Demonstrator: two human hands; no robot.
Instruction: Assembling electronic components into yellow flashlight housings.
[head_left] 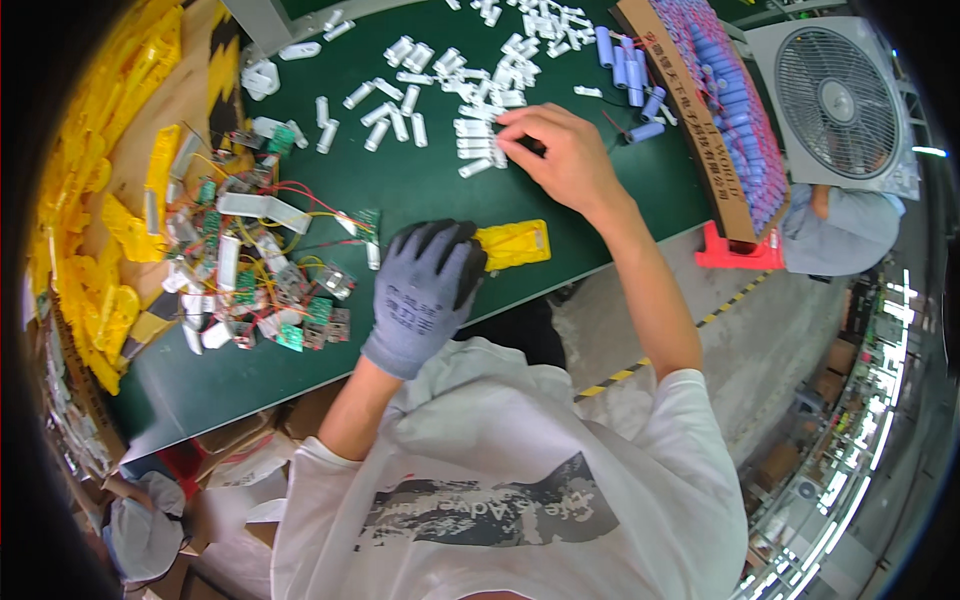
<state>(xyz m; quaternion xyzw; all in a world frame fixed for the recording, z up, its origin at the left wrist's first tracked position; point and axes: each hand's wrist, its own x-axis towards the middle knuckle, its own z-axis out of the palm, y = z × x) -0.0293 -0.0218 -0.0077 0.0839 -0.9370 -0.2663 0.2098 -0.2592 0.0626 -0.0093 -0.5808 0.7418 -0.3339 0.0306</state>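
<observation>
Nearest the camera, the person's white printed T-shirt (510, 480) fills the six o'clock part of the view, both forearms rising from it toward the dark green work table (420, 190).

The left hand (425, 290), in a grey knit glove with black-coated fingertips, lies just above the shirt near the table's front edge. Its fingers are curled down over one end of a flat yellow plastic housing (515, 243), pressing and gripping that end — the rest of the housing sticks out toward three o'clock, lying flat on the table.

At nine o'clock from the glove sits a tangled heap of small green circuit boards with red and yellow wires and white plastic pieces (255, 270). Further toward nine o'clock, a stack of yellow plastic housings (90, 200) curves along the table's edge.

Beyond the housing, toward twelve o'clock, the bare right hand (560, 155) reaches palm-down, fingers bent together with the tips touching a loose scatter of small white cylindrical plastic parts (480, 140); whether it has pinched one cannot be told.

At one o'clock, a few pale blue cylindrical battery cells (630, 75) lie beside a long cardboard tray packed with blue cells (725, 100). Farthest, at two o'clock, stands a white box fan (835, 100) — just below it a co-worker's grey sleeve (840, 230).
</observation>
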